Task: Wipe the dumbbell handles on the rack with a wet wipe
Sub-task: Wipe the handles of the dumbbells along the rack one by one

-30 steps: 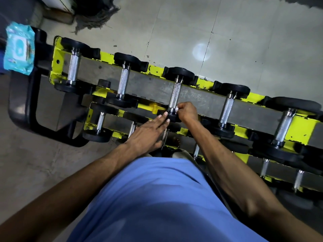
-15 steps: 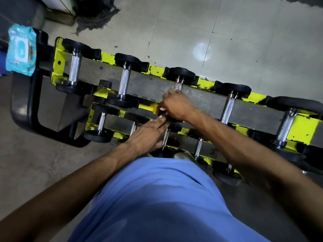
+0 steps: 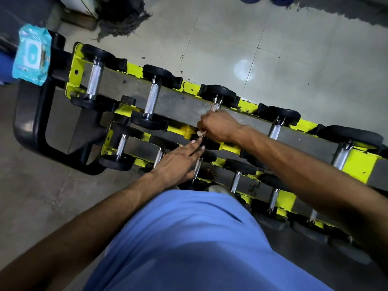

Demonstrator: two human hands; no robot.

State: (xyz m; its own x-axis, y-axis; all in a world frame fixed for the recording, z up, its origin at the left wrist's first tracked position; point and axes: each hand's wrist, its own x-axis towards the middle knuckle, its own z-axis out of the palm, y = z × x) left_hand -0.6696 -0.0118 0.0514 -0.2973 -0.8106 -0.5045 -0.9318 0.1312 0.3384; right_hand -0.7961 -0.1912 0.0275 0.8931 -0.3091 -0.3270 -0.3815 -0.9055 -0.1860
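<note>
I count five dumbbells on the top tier of the rack [image 3: 180,102]. On the tiers below I make out perhaps six more handles, though both arms and the blue shirt [image 3: 199,238] cover part of those rows and the frame cuts them off at the right.

The right hand [image 3: 218,127] is clenched round the handle [image 3: 216,106] of the third dumbbell [image 3: 218,92] from the left. It hides most of that handle. Only one white corner of the wet wipe [image 3: 201,133] pokes out of the fist.

The left hand [image 3: 178,162] lies flat with straight fingers, grasping nothing, and its tips touch that dumbbell's near black head.

One pack of wipes [image 3: 31,54] sits on the rack's black end frame at far left. One mop [image 3: 123,19] lies on the floor beyond.
</note>
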